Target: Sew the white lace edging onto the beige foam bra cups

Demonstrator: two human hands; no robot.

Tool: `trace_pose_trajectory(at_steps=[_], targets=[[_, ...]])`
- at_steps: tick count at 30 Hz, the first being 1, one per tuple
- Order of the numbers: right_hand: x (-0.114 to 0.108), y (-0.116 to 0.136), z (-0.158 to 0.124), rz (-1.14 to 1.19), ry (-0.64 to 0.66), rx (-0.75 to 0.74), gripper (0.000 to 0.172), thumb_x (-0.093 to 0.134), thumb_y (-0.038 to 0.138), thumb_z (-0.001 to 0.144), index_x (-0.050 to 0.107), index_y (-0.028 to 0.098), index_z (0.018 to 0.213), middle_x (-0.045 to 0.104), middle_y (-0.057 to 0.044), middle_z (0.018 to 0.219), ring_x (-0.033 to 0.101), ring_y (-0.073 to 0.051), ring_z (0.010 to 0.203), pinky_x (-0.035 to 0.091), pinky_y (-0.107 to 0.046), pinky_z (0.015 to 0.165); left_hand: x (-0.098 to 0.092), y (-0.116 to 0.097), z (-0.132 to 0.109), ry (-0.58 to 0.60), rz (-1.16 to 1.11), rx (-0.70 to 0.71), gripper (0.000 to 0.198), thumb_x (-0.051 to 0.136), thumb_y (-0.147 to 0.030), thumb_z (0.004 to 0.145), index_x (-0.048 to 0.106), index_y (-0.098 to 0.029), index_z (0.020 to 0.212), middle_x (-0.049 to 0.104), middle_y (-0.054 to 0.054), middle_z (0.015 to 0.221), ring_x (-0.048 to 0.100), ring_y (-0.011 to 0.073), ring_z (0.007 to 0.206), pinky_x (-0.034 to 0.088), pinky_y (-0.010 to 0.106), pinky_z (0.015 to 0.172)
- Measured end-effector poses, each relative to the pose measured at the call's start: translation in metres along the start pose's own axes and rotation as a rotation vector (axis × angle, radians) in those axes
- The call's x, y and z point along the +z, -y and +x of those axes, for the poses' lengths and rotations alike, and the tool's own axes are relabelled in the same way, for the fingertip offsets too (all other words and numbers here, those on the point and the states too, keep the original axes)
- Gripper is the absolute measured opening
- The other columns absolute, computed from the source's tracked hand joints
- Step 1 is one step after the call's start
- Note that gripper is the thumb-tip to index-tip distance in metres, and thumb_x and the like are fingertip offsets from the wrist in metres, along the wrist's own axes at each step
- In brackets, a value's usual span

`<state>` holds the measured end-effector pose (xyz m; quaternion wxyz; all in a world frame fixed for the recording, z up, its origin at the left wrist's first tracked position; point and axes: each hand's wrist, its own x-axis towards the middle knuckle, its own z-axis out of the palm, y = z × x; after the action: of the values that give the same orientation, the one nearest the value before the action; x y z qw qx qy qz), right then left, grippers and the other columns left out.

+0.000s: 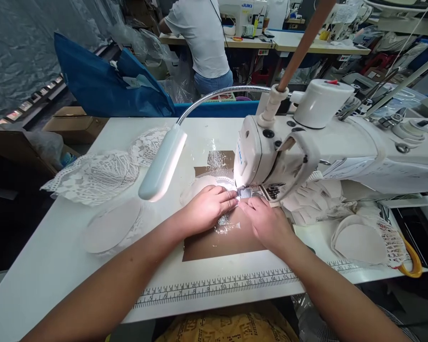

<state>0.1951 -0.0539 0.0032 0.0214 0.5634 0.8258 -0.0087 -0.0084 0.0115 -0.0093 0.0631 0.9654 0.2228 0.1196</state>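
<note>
My left hand (209, 207) lies flat on a white lace cup piece (199, 185), fingers together and pointing at the needle of the white sewing machine (271, 152). My right hand (264, 219) rests flat just right of it, fingers pressed to the fabric beside the presser foot (243, 192). Both hands hold the piece down on the brown machine bed plate (221, 242). The fabric under the fingers is mostly hidden.
A gooseneck lamp (162, 164) hangs over the left of the table. Lace pieces (96, 175) and a round cup (110, 228) lie at left; more cups (360, 242) at right. A ruler strip (217, 285) edges the table. A person (203, 38) sits at the far table.
</note>
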Motion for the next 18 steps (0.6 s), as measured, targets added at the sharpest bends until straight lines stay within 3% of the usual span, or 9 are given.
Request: trace_pose_trajectory(at_steps=[10, 18], targets=[[0.008, -0.006, -0.001, 0.088, -0.056, 0.047, 0.051, 0.044, 0.009, 0.085, 0.057, 0.028, 0.131, 0.067, -0.004, 0.102, 0.054, -0.016, 0.075, 0.034, -0.028, 0.061, -0.003, 0.008, 0.009, 0.018, 0.038, -0.078, 0.039, 0.044, -0.011, 0.091, 0.061, -0.018, 0.125, 0.061, 0.011, 0.127, 0.054, 0.0248, 0.096, 0.044, 0.039, 0.08], [0.012, -0.01, -0.001, 0.184, -0.127, 0.023, 0.052, 0.046, 0.007, 0.083, 0.06, 0.029, 0.128, 0.066, -0.004, 0.105, 0.056, -0.017, 0.082, 0.038, -0.026, 0.066, -0.003, 0.009, 0.011, 0.046, 0.068, -0.097, 0.046, 0.046, -0.009, 0.087, 0.057, -0.017, 0.13, 0.059, 0.011, 0.131, 0.053, 0.0257, 0.097, 0.044, 0.039, 0.078]])
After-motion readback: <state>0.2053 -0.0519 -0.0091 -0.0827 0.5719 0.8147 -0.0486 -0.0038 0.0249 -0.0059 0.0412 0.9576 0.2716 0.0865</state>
